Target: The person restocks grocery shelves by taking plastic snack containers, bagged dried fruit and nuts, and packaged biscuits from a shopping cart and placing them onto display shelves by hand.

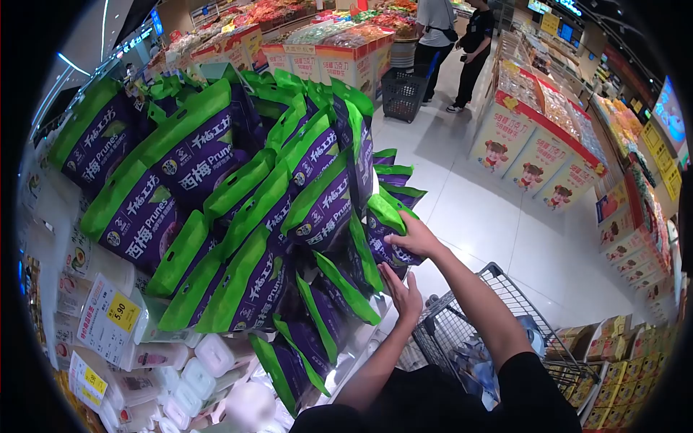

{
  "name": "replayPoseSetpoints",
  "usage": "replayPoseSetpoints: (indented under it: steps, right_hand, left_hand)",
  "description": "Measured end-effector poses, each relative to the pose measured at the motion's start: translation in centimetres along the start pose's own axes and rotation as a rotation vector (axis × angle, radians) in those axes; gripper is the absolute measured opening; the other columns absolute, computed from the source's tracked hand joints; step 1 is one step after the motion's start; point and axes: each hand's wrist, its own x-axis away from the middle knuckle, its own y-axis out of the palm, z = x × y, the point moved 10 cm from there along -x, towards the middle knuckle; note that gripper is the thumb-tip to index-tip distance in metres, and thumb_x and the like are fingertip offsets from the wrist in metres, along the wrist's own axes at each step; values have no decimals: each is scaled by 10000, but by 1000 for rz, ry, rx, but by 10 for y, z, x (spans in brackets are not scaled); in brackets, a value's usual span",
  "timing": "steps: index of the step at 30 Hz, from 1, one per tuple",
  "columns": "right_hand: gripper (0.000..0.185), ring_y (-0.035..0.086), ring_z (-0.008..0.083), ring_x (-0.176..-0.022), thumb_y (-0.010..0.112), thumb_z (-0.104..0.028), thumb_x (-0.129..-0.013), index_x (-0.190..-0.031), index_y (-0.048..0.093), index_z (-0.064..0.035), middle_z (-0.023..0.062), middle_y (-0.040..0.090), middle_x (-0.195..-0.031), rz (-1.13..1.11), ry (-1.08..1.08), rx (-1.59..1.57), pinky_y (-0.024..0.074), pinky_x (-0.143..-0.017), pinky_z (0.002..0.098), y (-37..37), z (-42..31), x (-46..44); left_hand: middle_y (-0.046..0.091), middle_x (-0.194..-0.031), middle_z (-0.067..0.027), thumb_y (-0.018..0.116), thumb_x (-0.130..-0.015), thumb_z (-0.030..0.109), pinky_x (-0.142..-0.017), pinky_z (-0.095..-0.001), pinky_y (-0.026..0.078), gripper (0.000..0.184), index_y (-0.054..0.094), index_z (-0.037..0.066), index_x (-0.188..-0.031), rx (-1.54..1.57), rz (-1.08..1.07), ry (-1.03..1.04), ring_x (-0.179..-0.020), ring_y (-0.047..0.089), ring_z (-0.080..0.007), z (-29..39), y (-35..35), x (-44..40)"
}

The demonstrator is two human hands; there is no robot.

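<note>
A large stack of green and purple prune bags (317, 209) fills the left and middle of the view, piled at various tilts. At the stack's right edge, my right hand (413, 238) is closed on a prune bag (382, 225), thumb on its front. Just below, my left hand (403, 292) is open, its fingers stretched upward against the lower part of that bag. Whether its fingertips bear any weight I cannot tell.
A wire shopping cart (498, 289) with blue-and-white packages stands right of my forearms. Lidded plastic tubs (198, 379) and a price sign (108, 317) lie below the bags. Boxed candy bins (534, 144) line the aisle. Two people stand ahead beside a dark basket (403, 94).
</note>
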Motion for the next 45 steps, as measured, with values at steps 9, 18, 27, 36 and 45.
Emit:
replayPoseSetpoints:
  steps: [9,18,27,36,45]
  right_hand:
    - [336,572,193,-918,596,-153,-794,-1092,539,-8,124,603,-951,624,157,-207,428,-818,305,-109,52,177]
    - [437,470,358,-1075,577,-88,-742,-1147,471,34,209,513,-1119,933,978,982,365,-921,392,-175,133,622]
    - [539,466,318,-1097,568,-92,-742,-1231,389,49,216,489,-1152,1023,1227,1095,353,-938,375,-192,146,767]
    - [505,493,304,-1045,561,-84,-735,-1196,412,59,210,516,-1088,1030,1143,668,373,-901,385,-154,235,773]
    - [471,519,290,-994,554,-76,-728,-1161,436,68,204,544,-1024,1037,1046,376,393,-864,396,-168,284,797]
  left_hand:
    - [100,-1427,-249,515,-831,201,-1079,-415,122,713,113,-27,-1374,2,-53,95,-1329,114,-370,-2,8,25]
    - [198,-1422,-174,540,-795,266,-1047,-499,160,699,205,72,-1378,-558,-643,232,-1318,174,-349,-67,88,108]
    - [450,-1189,-92,519,-770,145,-937,-464,320,602,300,122,-1330,-602,-773,164,-1166,387,-261,-116,107,135]
    - [434,-1225,-104,509,-827,174,-928,-446,345,523,338,140,-1320,-634,-753,24,-1168,399,-263,-109,139,115]
    - [582,-723,-36,543,-869,155,-610,-217,406,195,646,-8,-902,611,-1092,255,-659,516,-100,252,140,109]
